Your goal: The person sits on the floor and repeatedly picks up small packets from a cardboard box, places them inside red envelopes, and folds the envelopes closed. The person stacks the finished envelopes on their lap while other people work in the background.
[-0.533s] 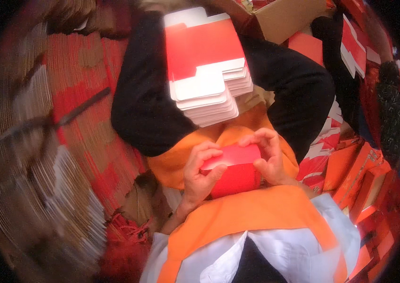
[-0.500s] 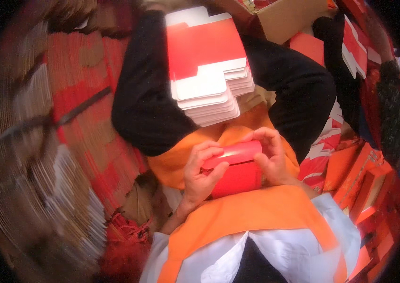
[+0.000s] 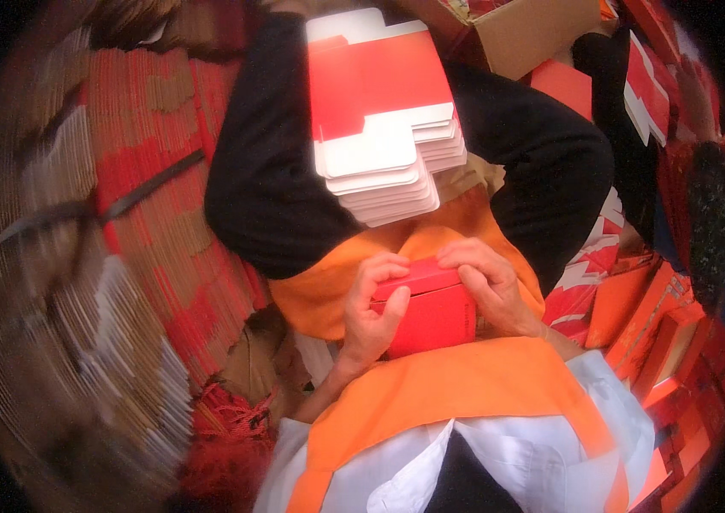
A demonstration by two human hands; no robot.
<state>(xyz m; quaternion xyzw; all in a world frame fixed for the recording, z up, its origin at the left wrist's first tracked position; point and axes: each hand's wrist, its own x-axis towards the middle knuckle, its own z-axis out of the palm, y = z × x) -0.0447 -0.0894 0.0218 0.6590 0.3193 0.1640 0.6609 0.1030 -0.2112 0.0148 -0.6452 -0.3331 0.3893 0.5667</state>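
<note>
A small red cardboard box [image 3: 432, 321] rests in my lap against the orange apron [image 3: 456, 385], its top flap nearly flat with a thin dark gap along the near edge. My left hand [image 3: 371, 308] grips the box's left side, thumb at the upper left corner and fingers bent over the top. With fingers curled over the top right corner, my right hand [image 3: 486, 286] holds the other side. Beyond the hands, a stack of flat red and white box blanks [image 3: 379, 81] lies between my black-trousered legs.
Bundles of flat cardboard blanks [image 3: 153, 197], bound by a dark strap [image 3: 153, 184], stand at the left. Red string [image 3: 230, 415] lies below them. Several finished red boxes [image 3: 649, 316] pile up at the right. An open brown carton [image 3: 538, 34] stands far right, near another person's arm [image 3: 709, 188].
The curved top flap of the red box has come down flatter. My right hand's fingers have moved left onto its top, while my left hand stays at the left side.
</note>
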